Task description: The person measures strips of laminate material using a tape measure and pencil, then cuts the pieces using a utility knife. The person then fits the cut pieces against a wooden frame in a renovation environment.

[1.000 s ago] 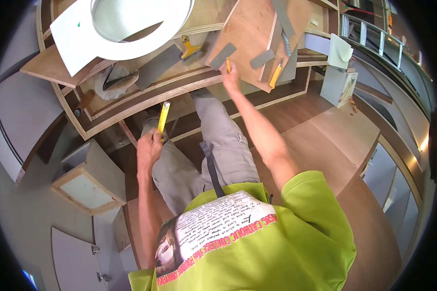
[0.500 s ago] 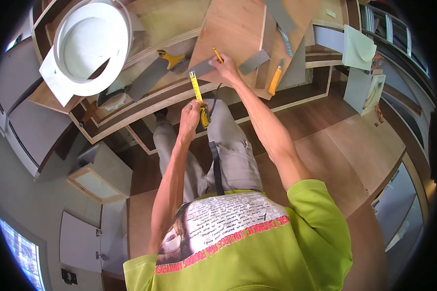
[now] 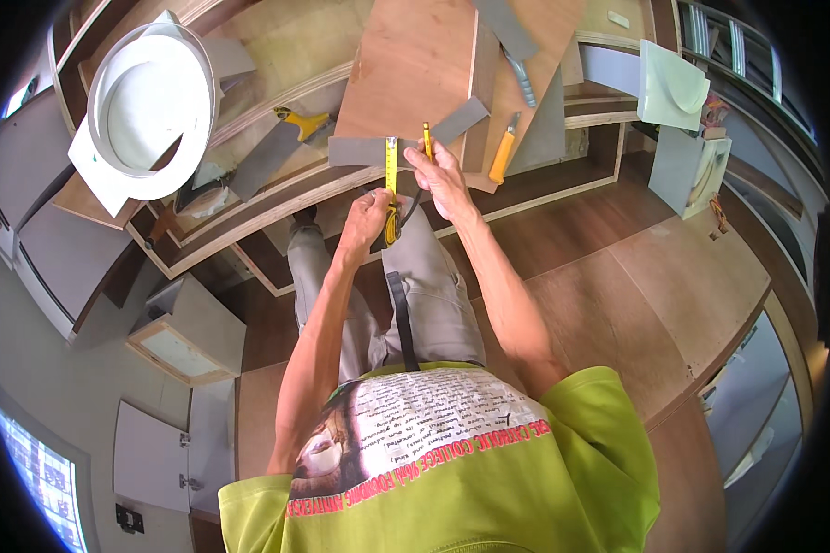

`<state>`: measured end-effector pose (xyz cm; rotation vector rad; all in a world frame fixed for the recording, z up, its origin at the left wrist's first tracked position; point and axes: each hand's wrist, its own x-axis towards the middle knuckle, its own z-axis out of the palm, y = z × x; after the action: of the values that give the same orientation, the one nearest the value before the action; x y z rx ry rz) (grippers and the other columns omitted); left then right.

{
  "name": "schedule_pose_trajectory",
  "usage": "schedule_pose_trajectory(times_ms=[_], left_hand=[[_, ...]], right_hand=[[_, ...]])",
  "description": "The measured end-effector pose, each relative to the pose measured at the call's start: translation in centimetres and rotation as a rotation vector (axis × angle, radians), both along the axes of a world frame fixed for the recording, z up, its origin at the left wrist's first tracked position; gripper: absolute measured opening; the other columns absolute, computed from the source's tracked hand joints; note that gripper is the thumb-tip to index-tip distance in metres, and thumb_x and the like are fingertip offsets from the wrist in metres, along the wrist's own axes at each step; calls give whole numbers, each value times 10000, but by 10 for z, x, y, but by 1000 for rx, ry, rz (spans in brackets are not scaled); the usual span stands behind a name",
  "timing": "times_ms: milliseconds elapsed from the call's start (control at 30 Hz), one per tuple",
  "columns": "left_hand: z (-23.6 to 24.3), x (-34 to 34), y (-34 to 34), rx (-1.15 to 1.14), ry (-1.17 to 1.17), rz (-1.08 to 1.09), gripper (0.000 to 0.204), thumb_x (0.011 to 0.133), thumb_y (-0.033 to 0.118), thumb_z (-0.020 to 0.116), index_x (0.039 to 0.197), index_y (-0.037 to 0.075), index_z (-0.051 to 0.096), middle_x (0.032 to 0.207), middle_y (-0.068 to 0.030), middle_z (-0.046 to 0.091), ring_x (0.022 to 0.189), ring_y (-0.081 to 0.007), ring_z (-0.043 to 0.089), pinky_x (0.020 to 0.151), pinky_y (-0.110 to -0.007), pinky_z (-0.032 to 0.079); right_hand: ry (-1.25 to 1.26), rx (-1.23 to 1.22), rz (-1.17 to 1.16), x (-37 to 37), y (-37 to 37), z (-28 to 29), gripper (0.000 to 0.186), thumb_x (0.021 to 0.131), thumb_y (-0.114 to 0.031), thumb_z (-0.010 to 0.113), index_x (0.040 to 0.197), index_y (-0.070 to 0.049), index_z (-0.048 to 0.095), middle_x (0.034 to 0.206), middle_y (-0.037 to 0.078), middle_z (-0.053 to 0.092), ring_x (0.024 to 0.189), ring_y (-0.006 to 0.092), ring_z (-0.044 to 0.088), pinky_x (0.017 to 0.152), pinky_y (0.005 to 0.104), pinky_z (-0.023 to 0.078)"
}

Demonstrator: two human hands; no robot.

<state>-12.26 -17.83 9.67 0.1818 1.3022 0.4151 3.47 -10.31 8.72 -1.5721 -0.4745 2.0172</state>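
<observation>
Now both hands grip: left hand (image 3: 364, 221) clasps the tape measure (image 3: 391, 189), right hand (image 3: 441, 175) a pencil (image 3: 427, 140).

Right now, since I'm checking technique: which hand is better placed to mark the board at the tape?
Right. The right hand holds the pencil beside the tape on the board; the left hand grips the tape's case.

Bright screen or window (image 3: 28, 461) bottom left, no pkgs, no labels

i see left hand (image 3: 367, 217) gripping yellow tape measure (image 3: 392, 198), right hand (image 3: 443, 175) holding pencil (image 3: 427, 140) on plywood board (image 3: 410, 69).
</observation>
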Motion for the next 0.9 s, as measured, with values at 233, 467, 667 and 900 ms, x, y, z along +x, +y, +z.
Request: schedule_pose_trajectory(times_ms=[233,467,667,900], left_hand=[[8,-8,13,92,61,-16,298,955,177,445,1047,29,688,856,-41,645,775,-108,573,708,-264,456],[42,-34,17,207,105,26,297,960,198,454,1092,41,668,876,-50,660,783,-112,597,717,-275,471],[140,-76,42,361,108,139,333,1001,313,520,1130,28,631,881,-58,661,749,-107,614,673,-255,492],[215,-123,43,489,86,216,280,979,257,555,1113,15,598,864,-61,664,730,-129,632,655,-263,507]], right_hand=[[37,44,-37,-21,1,13,234,924,-240,701,963,-113,508,733,-76,410,551,9,353,479,180,298],[70,130,-51,-56,8,65,237,931,-253,689,948,-122,492,738,-77,420,553,6,353,472,182,291],[126,288,7,-90,19,139,281,897,-297,730,961,-125,518,735,-82,417,555,4,365,479,175,300],[195,494,-5,-135,21,230,281,892,-291,740,958,-139,514,730,-80,414,551,5,365,473,172,302]])
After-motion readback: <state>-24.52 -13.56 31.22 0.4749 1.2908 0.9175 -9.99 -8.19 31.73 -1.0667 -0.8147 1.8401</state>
